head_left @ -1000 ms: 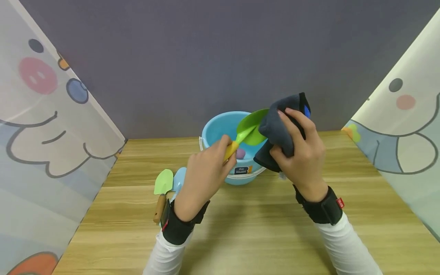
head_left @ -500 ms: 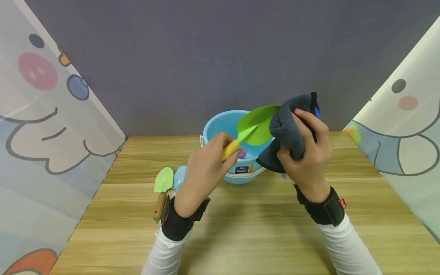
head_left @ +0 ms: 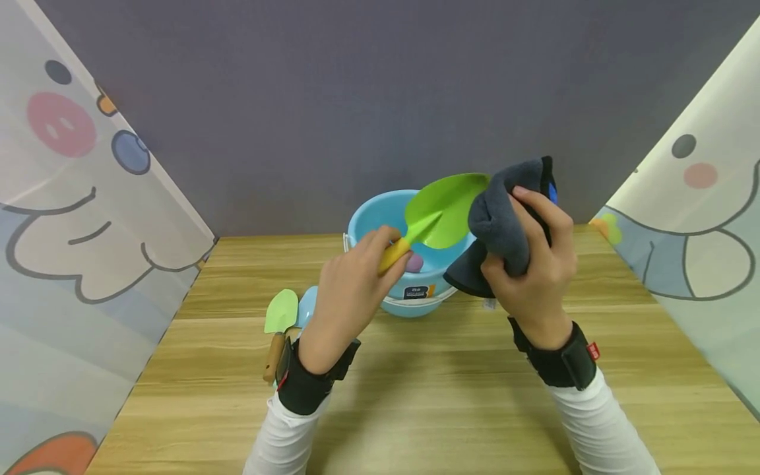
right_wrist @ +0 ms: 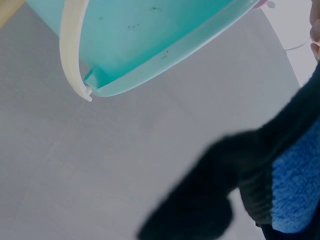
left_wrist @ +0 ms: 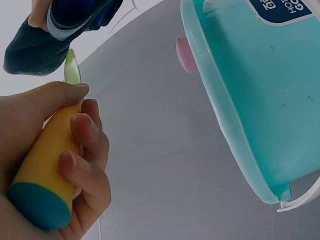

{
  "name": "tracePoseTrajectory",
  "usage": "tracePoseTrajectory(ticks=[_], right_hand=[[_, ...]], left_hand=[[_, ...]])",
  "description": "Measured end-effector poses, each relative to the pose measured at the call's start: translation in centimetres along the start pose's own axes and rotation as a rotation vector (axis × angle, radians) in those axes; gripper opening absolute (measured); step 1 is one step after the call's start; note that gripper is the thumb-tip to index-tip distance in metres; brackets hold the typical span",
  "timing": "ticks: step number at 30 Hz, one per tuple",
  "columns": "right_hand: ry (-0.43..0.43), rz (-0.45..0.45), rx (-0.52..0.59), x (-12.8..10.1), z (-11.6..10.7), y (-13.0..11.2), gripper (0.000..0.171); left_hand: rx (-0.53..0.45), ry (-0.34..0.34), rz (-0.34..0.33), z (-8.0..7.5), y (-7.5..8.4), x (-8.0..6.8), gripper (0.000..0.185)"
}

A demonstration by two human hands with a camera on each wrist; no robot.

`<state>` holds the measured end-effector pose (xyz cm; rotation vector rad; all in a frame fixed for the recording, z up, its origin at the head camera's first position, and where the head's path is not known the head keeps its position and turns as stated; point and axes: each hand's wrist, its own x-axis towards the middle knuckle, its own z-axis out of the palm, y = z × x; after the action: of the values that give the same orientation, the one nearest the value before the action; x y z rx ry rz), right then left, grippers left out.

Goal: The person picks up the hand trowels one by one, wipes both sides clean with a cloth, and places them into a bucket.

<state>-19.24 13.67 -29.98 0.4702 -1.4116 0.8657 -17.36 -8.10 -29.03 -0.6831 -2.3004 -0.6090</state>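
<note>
Gripping the shovel (head_left: 442, 214) by its yellow handle, the left hand (head_left: 350, 284) has its fingers curled round the shaft and the thumb laid along it toward the blade; the left wrist view shows the teal handle end near the heel of the palm. Right hand (head_left: 537, 274) grasps a bunched dark grey cloth (head_left: 501, 231), blue patch showing, fingers over the fold and thumb underneath. Cloth overlaps the blade tip in the head view; firm contact cannot be confirmed. Shovel is held aloft, blade tilted up to the right, above the near side of the bucket (head_left: 377, 212). Handling estimate: shovel looks light and fairly stiff, probably smooth plastic, possibly slippery if wet, not fragile; the thick handle seems the best hold, leaving the blade free. Cloth should be soft and limp, best held in a gathered fold. Pose: both forearms slant inward from the lower edge, hands raised off the table (head_left: 415, 422). Farther out: the bucket stands upright, white handle hanging at its front, a purple object (head_left: 415, 263) at it, identity unclear. To the left lie a wooden-handled trowel (head_left: 282, 311) and a pale blue tool (head_left: 306, 307), partly hidden by the forearm.
</note>
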Motion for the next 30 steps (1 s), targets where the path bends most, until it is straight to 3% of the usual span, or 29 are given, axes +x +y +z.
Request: tracePoseTrajectory(ticks=[9, 19, 30], right_hand=[[0.021, -0.020, 0.021, -0.1, -0.1, -0.1, 0.040], [-0.026, -0.074, 0.069, -0.6, 0.1, -0.7, 0.044], [-0.124, -0.162, 0.113, -1.8, 0.7, -1.3, 0.048]], left_hand=[[-0.022, 0.003, -0.049, -0.2, 0.2, -0.1, 0.023], [-0.142, -0.016, -0.084, -0.3, 0.5, 0.0, 0.031], [-0.160, 0.040, -0.001, -0.1, 0.5, -0.1, 0.023]])
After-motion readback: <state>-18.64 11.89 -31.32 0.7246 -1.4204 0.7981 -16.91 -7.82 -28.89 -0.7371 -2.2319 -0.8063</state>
